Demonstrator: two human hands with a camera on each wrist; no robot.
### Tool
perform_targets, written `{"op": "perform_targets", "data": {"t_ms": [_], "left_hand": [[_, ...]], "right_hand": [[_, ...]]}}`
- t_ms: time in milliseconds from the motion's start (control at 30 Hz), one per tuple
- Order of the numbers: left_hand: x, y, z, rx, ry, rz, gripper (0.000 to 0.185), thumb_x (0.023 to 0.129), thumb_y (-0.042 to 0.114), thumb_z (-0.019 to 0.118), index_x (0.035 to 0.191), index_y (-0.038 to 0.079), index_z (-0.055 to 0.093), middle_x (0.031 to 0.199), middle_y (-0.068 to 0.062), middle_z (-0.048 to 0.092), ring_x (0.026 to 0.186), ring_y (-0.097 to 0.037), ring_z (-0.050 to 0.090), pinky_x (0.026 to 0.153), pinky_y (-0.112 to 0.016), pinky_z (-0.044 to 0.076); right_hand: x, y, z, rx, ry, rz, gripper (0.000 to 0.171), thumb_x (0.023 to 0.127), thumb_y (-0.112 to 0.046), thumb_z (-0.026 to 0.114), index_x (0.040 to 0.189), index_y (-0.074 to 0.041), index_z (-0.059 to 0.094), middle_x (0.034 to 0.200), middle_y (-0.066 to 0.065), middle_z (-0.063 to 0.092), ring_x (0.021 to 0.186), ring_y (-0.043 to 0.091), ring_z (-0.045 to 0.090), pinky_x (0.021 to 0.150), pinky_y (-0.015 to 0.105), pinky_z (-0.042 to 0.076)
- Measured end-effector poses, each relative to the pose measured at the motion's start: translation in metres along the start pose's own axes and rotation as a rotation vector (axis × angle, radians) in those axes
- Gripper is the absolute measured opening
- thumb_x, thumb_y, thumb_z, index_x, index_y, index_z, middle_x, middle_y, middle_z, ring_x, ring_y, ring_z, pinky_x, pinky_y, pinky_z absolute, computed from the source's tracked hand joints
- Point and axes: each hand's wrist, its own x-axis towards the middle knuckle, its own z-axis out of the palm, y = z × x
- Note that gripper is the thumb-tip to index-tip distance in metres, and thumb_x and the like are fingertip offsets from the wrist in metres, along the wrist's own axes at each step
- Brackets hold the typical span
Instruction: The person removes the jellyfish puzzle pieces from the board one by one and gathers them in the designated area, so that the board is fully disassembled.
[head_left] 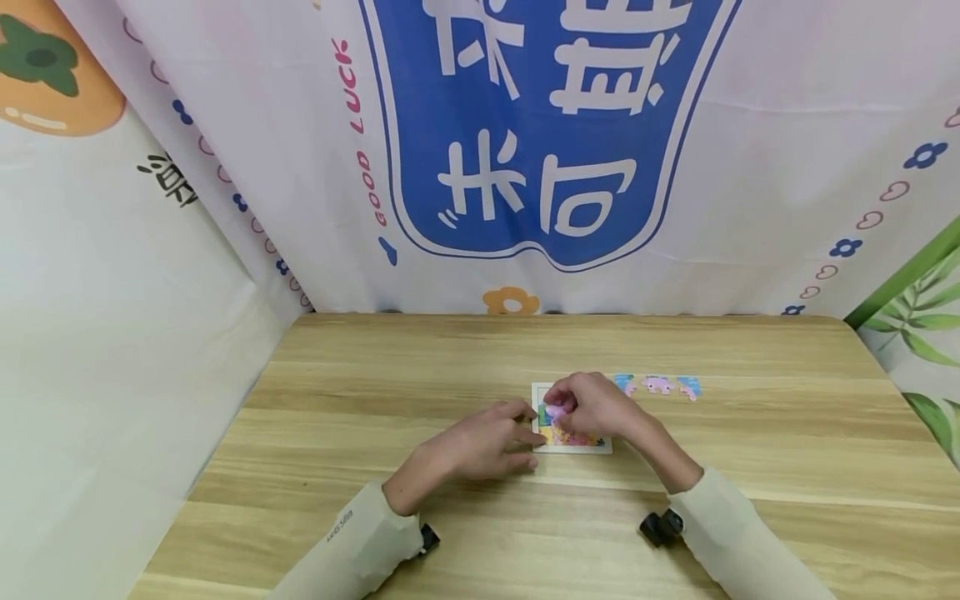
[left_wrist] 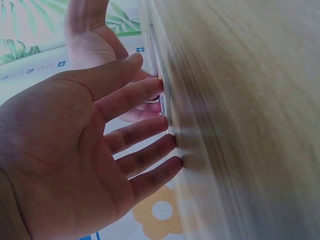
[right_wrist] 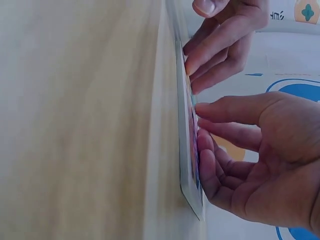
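Note:
A small jigsaw puzzle in a white frame (head_left: 574,449) lies flat on the table, its lower part filled with a pink and yellow picture. Over its upper middle is my right hand (head_left: 596,407), with thumb and fingertips pinching a pink puzzle piece (head_left: 555,411) low against the picture. The fingers mostly cover that piece. My left hand (head_left: 486,440) rests at the frame's left side, fingers extended and spread, some fingertips on the frame and its picture. In the right wrist view, the fingertips of my right hand (right_wrist: 280,160) are right at the board's face.
Loose puzzle pieces (head_left: 658,385), pink and blue, lie in a row just right of and behind the frame. The wood-grain table (head_left: 360,367) ends at a printed cloth (head_left: 330,250) at the back. Black wrist cameras (head_left: 662,527) sit beneath both sleeves.

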Motion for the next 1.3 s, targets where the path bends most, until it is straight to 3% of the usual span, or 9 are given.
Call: {"op": "perform_targets", "data": {"t_ms": [300,533,733,1067,1300], "left_hand": [[-0.0001,-0.0014,0.0021,0.004,0.006,-0.003,0.04,0.108,0.036,0.067,0.144,0.019,0.07,0.154,-0.007,0.055,0.138,-0.021,0.057,0.114,-0.037,0.052],[0.0004,-0.0026,0.0032,-0.008,0.008,-0.009,0.041,0.107,0.036,0.068,0.144,0.02,0.07,0.154,-0.006,0.055,0.137,-0.02,0.056,0.114,-0.036,0.053],[0.0003,-0.003,0.0036,-0.012,0.012,-0.005,0.041,0.107,0.036,0.068,0.144,0.02,0.07,0.153,-0.006,0.055,0.137,-0.02,0.057,0.113,-0.036,0.053],[0.0009,-0.0031,0.0036,-0.016,0.016,0.002,0.04,0.107,0.035,0.068,0.144,0.019,0.071,0.152,-0.006,0.056,0.137,-0.02,0.057,0.115,-0.037,0.052],[-0.0004,-0.0029,0.0026,-0.012,0.02,0.0,0.039,0.107,0.036,0.068,0.143,0.019,0.071,0.153,-0.007,0.056,0.14,-0.021,0.056,0.117,-0.038,0.051]], "right_hand": [[-0.0014,-0.003,0.0033,-0.023,0.006,-0.013,0.023,0.089,0.006,0.073,0.108,-0.006,0.079,0.091,0.004,0.072,0.076,0.014,0.062,0.071,0.029,0.056],[-0.0017,-0.0064,0.005,-0.092,0.02,-0.012,0.038,0.089,0.003,0.072,0.127,-0.002,0.075,0.1,0.003,0.072,0.087,0.014,0.062,0.082,0.035,0.058],[-0.0029,-0.0083,0.0084,-0.101,0.046,-0.009,0.023,0.093,-0.002,0.073,0.115,-0.007,0.08,0.1,0.003,0.075,0.085,0.015,0.063,0.077,0.034,0.057],[-0.0016,-0.007,0.0084,-0.056,0.052,-0.018,0.022,0.089,0.002,0.075,0.107,-0.009,0.075,0.091,0.002,0.068,0.083,0.015,0.06,0.074,0.031,0.052],[-0.0013,-0.0014,0.0085,0.007,0.041,-0.066,0.012,0.101,-0.001,0.066,0.108,-0.01,0.072,0.089,0.002,0.069,0.073,0.012,0.061,0.065,0.027,0.052]]}}
